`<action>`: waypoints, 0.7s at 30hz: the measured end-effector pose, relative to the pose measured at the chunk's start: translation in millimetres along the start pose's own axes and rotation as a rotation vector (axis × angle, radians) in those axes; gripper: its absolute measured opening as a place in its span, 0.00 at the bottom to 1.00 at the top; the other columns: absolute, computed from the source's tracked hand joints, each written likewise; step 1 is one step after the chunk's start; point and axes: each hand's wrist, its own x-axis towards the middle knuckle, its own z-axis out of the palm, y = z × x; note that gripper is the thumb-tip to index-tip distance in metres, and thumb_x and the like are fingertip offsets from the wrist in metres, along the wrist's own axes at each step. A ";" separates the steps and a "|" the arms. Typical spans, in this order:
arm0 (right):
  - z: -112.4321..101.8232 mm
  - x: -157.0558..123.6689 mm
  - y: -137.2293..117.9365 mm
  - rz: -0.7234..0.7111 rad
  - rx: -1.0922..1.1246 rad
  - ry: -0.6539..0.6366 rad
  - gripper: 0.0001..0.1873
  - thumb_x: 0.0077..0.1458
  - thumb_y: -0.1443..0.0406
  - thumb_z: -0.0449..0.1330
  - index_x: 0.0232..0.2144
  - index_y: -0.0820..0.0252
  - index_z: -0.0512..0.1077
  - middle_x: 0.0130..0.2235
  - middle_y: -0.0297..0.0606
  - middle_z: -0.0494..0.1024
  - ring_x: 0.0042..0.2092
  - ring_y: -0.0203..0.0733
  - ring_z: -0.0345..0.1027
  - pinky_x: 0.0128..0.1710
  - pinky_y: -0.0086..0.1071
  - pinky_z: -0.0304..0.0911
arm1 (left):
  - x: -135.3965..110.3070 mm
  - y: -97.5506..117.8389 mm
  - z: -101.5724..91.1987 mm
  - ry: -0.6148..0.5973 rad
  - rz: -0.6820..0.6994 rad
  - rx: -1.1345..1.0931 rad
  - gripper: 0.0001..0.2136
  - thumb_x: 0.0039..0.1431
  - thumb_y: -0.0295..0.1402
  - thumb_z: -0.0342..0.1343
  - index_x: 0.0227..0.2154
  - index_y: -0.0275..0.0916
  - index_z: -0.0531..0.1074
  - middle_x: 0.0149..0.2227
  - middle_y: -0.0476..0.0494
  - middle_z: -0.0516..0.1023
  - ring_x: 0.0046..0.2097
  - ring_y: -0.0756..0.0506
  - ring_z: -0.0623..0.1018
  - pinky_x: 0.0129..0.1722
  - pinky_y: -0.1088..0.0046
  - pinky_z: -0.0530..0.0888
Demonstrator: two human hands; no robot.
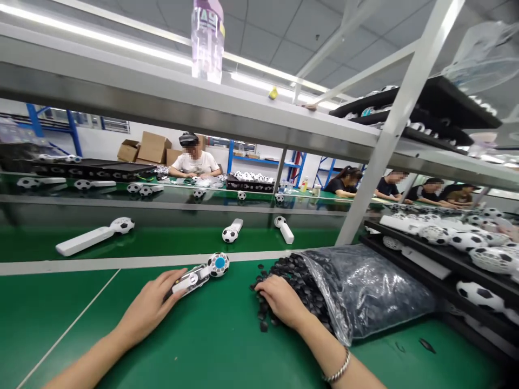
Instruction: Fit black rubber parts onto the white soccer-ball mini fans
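My left hand point(152, 305) is wrapped round the white handle of a small soccer-ball fan point(203, 273) that lies on the green table; its round head with a blue centre points away from me. My right hand point(281, 300) rests palm down, fingers curled, on a heap of small black parts point(292, 273) spilling from a clear plastic bag point(365, 289). Its fingertips are buried in the parts, so what they pinch is hidden. A bead bracelet sits on that wrist.
More soccer-ball fans point(95, 235), point(232, 231), point(284, 228) lie on the green belt beyond a white line. Black trays of fans point(458, 243) stand at the right. A metal shelf point(203, 105) with a bottle point(207, 38) runs overhead. Other people sit across the line.
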 end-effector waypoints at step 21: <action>-6.0 4.7 -1.3 0.016 0.118 0.071 0.10 0.57 0.68 0.51 0.42 0.57 0.67 0.39 0.37 0.73 0.41 0.39 0.63 0.44 0.33 0.58 | 1.0 46.6 -3.7 -0.176 0.168 0.047 0.22 0.55 0.44 0.47 0.53 0.52 0.58 0.48 0.45 0.68 0.45 0.39 0.70 0.41 0.66 0.68</action>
